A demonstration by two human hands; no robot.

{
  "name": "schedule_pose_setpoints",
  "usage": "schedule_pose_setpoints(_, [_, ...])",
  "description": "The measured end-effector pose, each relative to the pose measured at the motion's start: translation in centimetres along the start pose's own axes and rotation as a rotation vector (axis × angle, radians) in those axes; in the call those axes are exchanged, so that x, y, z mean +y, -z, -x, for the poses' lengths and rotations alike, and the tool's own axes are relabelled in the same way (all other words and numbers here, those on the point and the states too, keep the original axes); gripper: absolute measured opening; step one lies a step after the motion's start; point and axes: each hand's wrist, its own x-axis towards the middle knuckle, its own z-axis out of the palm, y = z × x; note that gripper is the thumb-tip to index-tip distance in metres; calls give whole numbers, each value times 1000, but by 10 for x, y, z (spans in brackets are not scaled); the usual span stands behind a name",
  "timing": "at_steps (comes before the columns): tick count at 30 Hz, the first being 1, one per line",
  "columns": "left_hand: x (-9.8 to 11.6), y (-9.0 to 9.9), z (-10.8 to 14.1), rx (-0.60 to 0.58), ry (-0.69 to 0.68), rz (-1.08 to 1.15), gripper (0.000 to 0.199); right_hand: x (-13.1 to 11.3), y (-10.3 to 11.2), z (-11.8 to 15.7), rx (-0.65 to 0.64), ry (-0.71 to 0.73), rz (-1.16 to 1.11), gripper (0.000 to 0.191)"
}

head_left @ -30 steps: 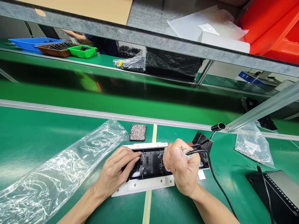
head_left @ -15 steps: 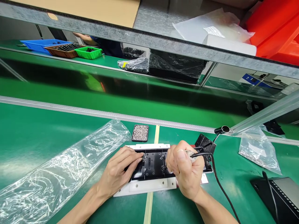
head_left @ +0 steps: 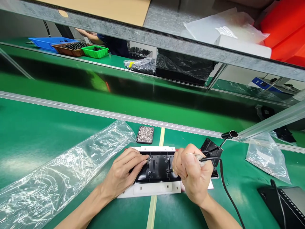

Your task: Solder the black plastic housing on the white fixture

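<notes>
A black plastic housing [head_left: 154, 167] with ribs and small posts lies between white fixture blocks [head_left: 157, 188]. My left hand [head_left: 127, 170] rests over its left end, thumb and fingertips pinched together by a post. What they hold, if anything, is too small to make out. Over the right part of the housing, my right hand [head_left: 193, 173] is closed in a fist around a corded hand tool [head_left: 199, 156] with a pale wrapped grip. A black cord [head_left: 225, 186] leaves its top and runs down to the right. The fist hides most of the tool, and its tip is unclear.
A small tray [head_left: 145, 134] of tiny metal pieces stands behind the housing. Clear plastic film [head_left: 71, 168] lies left. A tube-shaped holder [head_left: 230, 135], a bag of small parts [head_left: 268, 159] and a black box [head_left: 284, 203] stand right. A shelf [head_left: 166, 36] crosses above; a person's arm shows beyond.
The view has shifted slightly, so most things sit a little further right. Both hands keep their places at the housing, the right still gripping the corded tool.
</notes>
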Motion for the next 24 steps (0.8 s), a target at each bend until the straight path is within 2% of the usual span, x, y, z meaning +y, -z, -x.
schedule_pose_setpoints(24, [-1,-1,-1,3,10,19,40,-1,-1,-1,-3,5,7,37])
